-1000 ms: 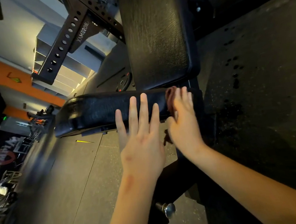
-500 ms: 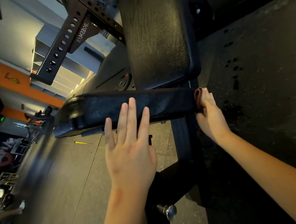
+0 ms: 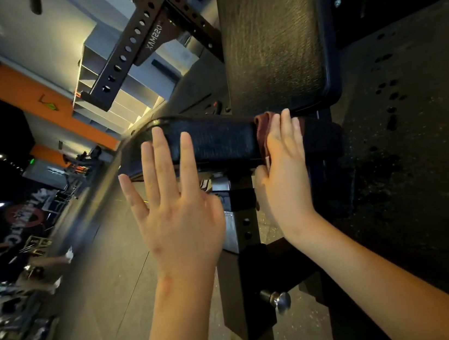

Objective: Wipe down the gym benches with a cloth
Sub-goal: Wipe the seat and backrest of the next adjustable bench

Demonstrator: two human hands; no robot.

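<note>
Item 1, right grip (image 3: 283, 167): fingers straight and together, laid flat over the cloth (image 3: 262, 125), thumb low by the pad's under-edge. I read this as pressing, not clutching. A flat palm spreads the cloth against the surface so more of it wipes.

Item 2, cloth: reddish-brown, bunched, trapped between my right palm and the near face of the seat pad (image 3: 213, 140), towards the end where that pad meets the back pad (image 3: 272, 43). Only its upper fold and one small corner show.

Item 3, left grip (image 3: 177, 213): fingers apart and straight, holding nothing. The fingertips (image 3: 161, 146) overlap the seat pad's near face. I cannot tell whether they touch it or hover. My guess is it steadies the pad.

Item 4, seat pad: black, textured, serving as my worktop. It sits on a square support post (image 3: 238, 219) with a metal pin knob (image 3: 281, 300) lower down.

Item 5, surroundings: a perforated rack upright (image 3: 127, 48) beyond, and dark speckled floor (image 3: 414, 145) to the right.

Judgement: the wipe of this edge is under way. The stretch under my left fingertips and the back pad look likely to be next.
</note>
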